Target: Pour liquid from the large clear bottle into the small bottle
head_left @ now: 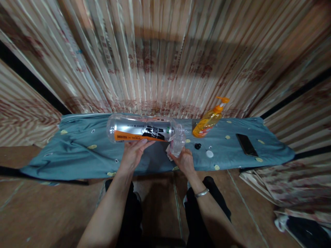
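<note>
My left hand (134, 151) is closed round the underside of a large clear plastic bottle (139, 129) with a silver and orange label. The bottle lies almost level in the air, its neck pointing right. Just below that neck, my right hand (184, 159) grips a small clear bottle (178, 143) near its lower part. The two openings meet or nearly meet; I cannot tell if they touch. A whitish crumpled piece (169, 152) shows beside the small bottle. To the right lie a black cap (198, 146) and a white round lid (209, 154).
An orange pump bottle (208, 121) with yellow liquid stands at the back right of the cloth-covered surface (85, 151). Farther right lies a dark phone (246, 144). Pleated curtains (160, 62) hang behind, and black poles (33, 75) slant at both sides.
</note>
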{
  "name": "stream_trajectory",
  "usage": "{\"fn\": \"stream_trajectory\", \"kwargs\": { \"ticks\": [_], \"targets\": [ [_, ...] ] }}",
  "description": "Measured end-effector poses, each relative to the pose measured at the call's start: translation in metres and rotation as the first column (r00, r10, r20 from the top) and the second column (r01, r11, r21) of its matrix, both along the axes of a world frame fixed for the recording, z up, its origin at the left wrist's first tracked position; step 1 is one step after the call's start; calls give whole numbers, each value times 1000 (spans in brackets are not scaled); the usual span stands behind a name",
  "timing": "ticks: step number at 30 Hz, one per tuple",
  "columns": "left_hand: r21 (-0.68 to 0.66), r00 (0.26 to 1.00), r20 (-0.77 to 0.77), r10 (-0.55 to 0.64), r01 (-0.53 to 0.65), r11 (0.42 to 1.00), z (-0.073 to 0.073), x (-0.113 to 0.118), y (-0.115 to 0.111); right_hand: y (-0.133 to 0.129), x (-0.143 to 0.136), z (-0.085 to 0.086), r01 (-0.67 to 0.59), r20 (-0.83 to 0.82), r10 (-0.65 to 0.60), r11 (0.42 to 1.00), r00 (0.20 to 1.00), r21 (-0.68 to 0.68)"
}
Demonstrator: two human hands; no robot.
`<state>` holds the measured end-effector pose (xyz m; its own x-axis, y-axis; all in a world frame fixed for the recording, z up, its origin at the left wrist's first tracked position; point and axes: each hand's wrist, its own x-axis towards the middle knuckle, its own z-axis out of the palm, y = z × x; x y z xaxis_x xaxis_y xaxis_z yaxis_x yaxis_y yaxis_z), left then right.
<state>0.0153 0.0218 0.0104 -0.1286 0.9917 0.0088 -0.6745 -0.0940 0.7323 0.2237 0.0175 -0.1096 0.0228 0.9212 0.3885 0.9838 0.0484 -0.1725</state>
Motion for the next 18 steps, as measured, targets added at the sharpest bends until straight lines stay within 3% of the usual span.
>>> {"fn": "stream_trajectory", "kwargs": {
  "ticks": [18],
  "targets": [
    [-6,1000,-7,4,-4,1000,-1,0,1,0,0,-1,8,-19,-8,1000,1000,-11]
  ]
}}
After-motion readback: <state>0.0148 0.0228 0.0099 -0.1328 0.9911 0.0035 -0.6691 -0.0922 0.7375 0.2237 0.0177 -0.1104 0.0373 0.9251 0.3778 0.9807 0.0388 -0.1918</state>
